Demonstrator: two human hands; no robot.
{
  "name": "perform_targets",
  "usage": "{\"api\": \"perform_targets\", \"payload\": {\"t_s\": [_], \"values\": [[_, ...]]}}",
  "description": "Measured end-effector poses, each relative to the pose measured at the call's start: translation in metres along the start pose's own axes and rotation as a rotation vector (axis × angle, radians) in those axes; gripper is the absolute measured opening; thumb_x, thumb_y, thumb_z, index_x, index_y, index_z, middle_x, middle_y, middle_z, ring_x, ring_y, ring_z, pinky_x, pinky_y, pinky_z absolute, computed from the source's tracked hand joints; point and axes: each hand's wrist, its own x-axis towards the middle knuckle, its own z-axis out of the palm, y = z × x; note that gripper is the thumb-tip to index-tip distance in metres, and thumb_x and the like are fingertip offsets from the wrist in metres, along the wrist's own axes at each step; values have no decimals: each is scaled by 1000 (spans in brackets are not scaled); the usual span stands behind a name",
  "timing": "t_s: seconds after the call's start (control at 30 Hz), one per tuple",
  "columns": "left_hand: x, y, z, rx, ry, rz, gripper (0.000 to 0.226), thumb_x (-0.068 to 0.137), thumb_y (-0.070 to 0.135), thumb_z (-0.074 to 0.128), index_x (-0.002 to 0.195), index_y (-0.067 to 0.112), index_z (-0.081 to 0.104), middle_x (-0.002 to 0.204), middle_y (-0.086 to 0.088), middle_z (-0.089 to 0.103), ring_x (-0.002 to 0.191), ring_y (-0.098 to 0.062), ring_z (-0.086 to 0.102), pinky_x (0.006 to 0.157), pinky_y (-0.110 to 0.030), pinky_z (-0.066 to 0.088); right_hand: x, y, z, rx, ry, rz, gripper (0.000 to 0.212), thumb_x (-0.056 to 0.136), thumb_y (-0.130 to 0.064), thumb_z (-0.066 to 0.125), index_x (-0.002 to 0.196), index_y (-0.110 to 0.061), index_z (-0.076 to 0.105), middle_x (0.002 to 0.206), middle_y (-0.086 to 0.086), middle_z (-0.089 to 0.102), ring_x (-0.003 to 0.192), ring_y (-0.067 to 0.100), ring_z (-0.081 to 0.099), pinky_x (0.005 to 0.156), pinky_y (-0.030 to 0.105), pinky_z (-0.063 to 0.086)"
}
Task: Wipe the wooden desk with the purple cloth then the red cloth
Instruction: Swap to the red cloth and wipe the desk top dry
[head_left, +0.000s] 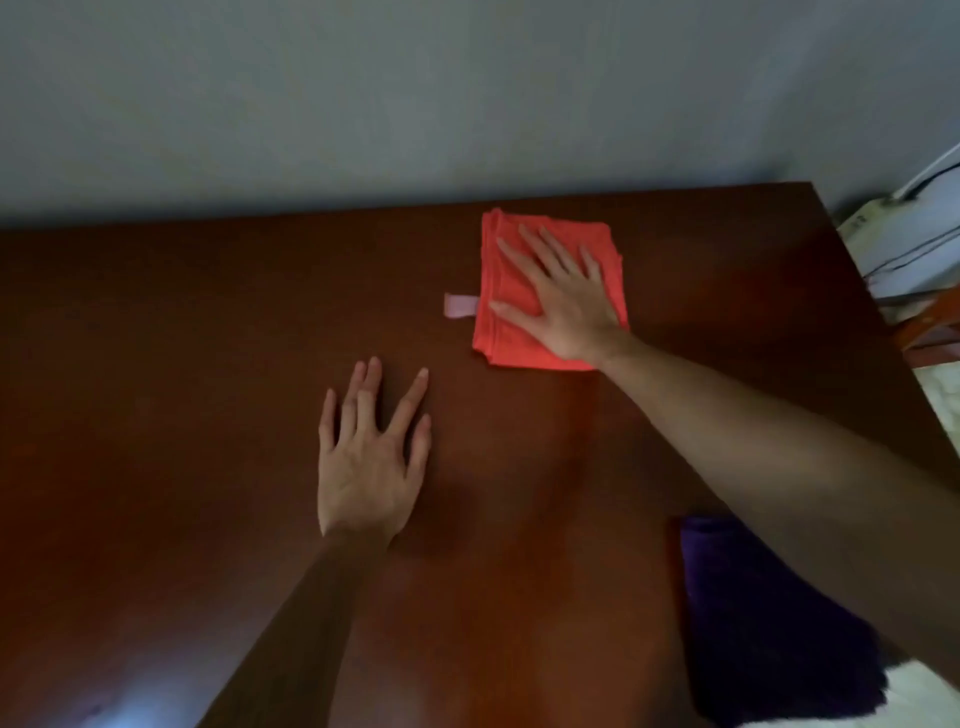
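Note:
The dark brown wooden desk (182, 364) fills most of the view. A folded red cloth (511, 332) lies near its far edge, with a pale label tab (460, 305) sticking out on its left side. My right hand (563, 296) presses flat on the red cloth, fingers spread. Nearer to me, my left hand (371, 462) rests flat on the bare desk with its fingers apart, holding nothing. The purple cloth (763, 623) lies at the desk's near right corner, partly hidden under my right forearm.
A grey wall (415, 93) stands directly behind the desk's far edge. Past the desk's right edge are a white object with cables (914, 234) and an orange frame (930, 327). A pale surface shows at the bottom right.

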Motion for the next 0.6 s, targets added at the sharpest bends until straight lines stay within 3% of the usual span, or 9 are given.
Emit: {"api": "perform_targets", "payload": {"t_s": [0.13, 0.27, 0.6], "values": [[0, 0, 1, 6, 12, 5, 53, 107, 47, 31, 159, 40, 34, 167, -15, 31, 158, -26, 23, 128, -50, 17, 69, 14, -14, 31, 8, 29, 91, 89, -86, 24, 167, -39, 21, 176, -3, 20, 163, 21, 14, 128, 59, 11], [1, -2, 2, 11, 7, 13, 53, 107, 48, 32, 159, 40, 34, 167, -14, 31, 159, -25, 22, 129, -48, 15, 67, 14, -12, 17, 8, 4, 92, 91, -85, 22, 168, -37, 17, 178, -3, 16, 164, 21, 10, 129, 59, 8], [1, 2, -2, 4, 15, -22, 53, 106, 48, 32, 158, 38, 39, 165, -17, 33, 157, -31, 26, 127, -49, 16, -141, 68, 0, -57, 88, 88, 88, 95, -83, 32, 168, -35, 22, 178, -4, 15, 164, 19, 11, 129, 57, 11]]}}
